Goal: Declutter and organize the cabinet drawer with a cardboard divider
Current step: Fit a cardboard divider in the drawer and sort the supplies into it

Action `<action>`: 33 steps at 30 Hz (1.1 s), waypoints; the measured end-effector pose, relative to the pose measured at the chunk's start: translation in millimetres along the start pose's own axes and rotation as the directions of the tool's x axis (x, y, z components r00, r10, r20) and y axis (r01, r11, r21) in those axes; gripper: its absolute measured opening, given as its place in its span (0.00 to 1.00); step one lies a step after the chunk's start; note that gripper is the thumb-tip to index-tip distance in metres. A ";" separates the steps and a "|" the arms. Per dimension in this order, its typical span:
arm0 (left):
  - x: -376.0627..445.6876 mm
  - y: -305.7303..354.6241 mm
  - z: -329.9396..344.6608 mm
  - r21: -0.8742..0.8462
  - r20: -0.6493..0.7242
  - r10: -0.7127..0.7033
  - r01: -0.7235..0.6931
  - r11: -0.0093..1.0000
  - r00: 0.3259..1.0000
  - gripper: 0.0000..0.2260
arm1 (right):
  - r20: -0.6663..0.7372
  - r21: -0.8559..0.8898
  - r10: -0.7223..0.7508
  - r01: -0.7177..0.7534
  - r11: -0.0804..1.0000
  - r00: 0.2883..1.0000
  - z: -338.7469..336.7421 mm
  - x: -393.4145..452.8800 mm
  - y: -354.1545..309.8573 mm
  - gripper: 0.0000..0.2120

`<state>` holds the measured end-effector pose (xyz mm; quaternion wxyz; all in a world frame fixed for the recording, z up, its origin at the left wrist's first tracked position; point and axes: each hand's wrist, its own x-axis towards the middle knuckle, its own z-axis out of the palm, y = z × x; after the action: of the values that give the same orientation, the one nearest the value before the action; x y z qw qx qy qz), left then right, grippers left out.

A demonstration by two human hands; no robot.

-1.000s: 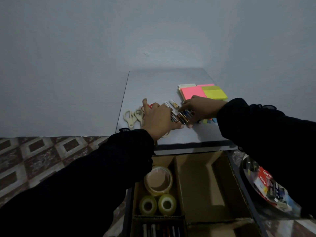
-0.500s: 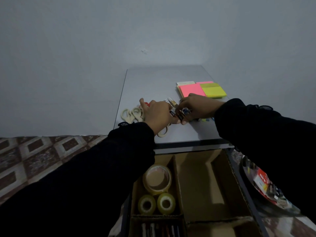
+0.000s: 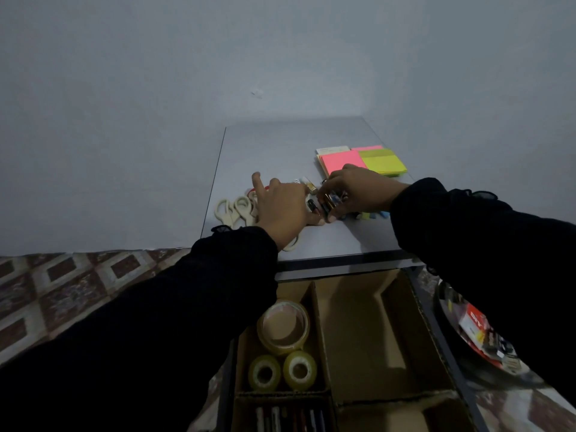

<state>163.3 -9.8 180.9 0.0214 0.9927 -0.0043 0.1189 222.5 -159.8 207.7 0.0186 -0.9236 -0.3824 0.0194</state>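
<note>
Together, your left hand point(image 3: 282, 210) and right hand point(image 3: 358, 190) closed around small batteries point(image 3: 327, 204) at mid-frame on the cabinet top point(image 3: 280, 148); the divided drawer point(image 3: 374, 332) sat open below.

Grey worktop point(image 3: 274, 145) at 12 o'clock, cream-handled scissors point(image 3: 232, 210) at its 9, stacked paper sticky-note pads point(image 3: 361, 160) at its 3, open brown cardboard drawer divider point(image 3: 402, 307) at 6, three clear tape rolls point(image 3: 282, 344) in its left compartment.
</note>
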 end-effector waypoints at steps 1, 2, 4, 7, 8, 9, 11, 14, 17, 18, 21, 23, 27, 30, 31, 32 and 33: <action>0.3 0.3 0.8 -0.011 0.005 -0.001 0.001 1.000 1.000 0.26 | 0.000 -0.003 0.005 -0.005 1.000 1.000 -0.4 -0.3 0.3 0.27; 1.0 0.2 1.5 -0.020 0.012 0.003 -0.002 1.000 1.000 0.26 | 0.001 -0.006 0.011 -0.011 1.000 1.000 -0.4 -0.4 0.3 0.27; 3.7 0.1 2.5 -0.025 0.030 0.016 -0.015 1.000 0.999 0.26 | -0.001 -0.006 0.013 -0.013 1.000 1.000 0.8 -1.0 -0.2 0.27; 7.8 1.5 2.4 -0.034 0.056 0.032 -0.030 0.999 0.998 0.25 | -0.003 0.004 0.015 -0.015 1.000 1.000 2.4 -0.8 0.1 0.27; 8.5 2.0 1.8 -0.040 0.069 0.033 -0.031 0.999 0.997 0.25 | -0.003 0.005 0.018 -0.018 1.000 1.000 2.7 -0.5 0.3 0.27; 9.5 2.4 1.2 -0.045 0.088 0.036 -0.032 0.998 0.996 0.25 | -0.004 0.006 0.019 -0.019 1.000 1.000 2.5 -0.4 0.3 0.27; 11.0 2.9 -0.5 -0.052 0.123 0.046 -0.040 0.998 0.991 0.25 | -0.009 0.010 0.019 -0.019 1.000 1.000 2.3 -0.3 1.2 0.27; 14.1 0.5 -2.2 -0.067 0.145 0.062 -0.052 0.996 0.987 0.22 | -0.023 0.026 0.023 -0.022 0.999 0.999 1.8 -1.1 2.1 0.27; 16.7 -1.5 -1.2 -0.071 0.142 0.078 -0.068 0.995 0.987 0.22 | -0.031 0.058 0.025 -0.023 0.998 0.999 1.4 -2.3 4.3 0.26; 16.9 -1.6 -1.0 -0.071 0.137 0.079 -0.070 0.995 0.987 0.22 | -0.035 0.067 0.028 -0.026 0.997 0.999 0.8 -3.1 4.8 0.26; 17.7 -1.6 -1.3 -0.094 0.125 0.071 -0.060 0.994 0.990 0.22 | -0.056 0.090 0.041 -0.036 0.995 0.998 -1.6 -5.2 6.7 0.25; 18.2 -1.1 -2.9 -0.123 0.090 0.060 -0.048 0.991 0.994 0.22 | -0.070 0.105 0.047 -0.039 0.994 0.996 -3.7 -6.3 6.5 0.24; 18.2 -0.3 -8.9 -0.184 0.036 0.018 -0.011 0.983 0.999 0.18 | -0.088 0.102 0.050 -0.041 0.994 0.995 -10.7 -9.6 3.8 0.24; 10.5 -2.6 -18.5 -0.201 -0.010 0.015 -0.017 0.979 1.000 0.16 | -0.100 0.111 0.052 -0.041 0.993 0.994 -18.8 -17.4 -4.9 0.22; 4.2 -3.7 -22.8 -0.215 -0.019 0.021 -0.024 0.976 1.000 0.16 | -0.106 0.118 0.048 -0.036 0.992 0.993 -21.1 -21.5 -9.8 0.22; -4.7 -5.2 -26.9 -0.230 -0.025 0.032 -0.036 0.973 0.999 0.16 | -0.113 0.126 0.042 -0.028 0.992 0.993 -22.7 -26.7 -15.6 0.22; -15.6 -7.5 -30.5 -0.240 -0.033 0.047 -0.054 0.969 0.998 0.17 | -0.124 0.130 0.031 -0.014 0.991 0.992 -23.2 -32.6 -22.2 0.22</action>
<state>141.0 -0.9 206.5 0.1388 0.9806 -0.0436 0.1316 184.9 -167.6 232.7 0.1021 -0.9241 -0.3680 -0.0142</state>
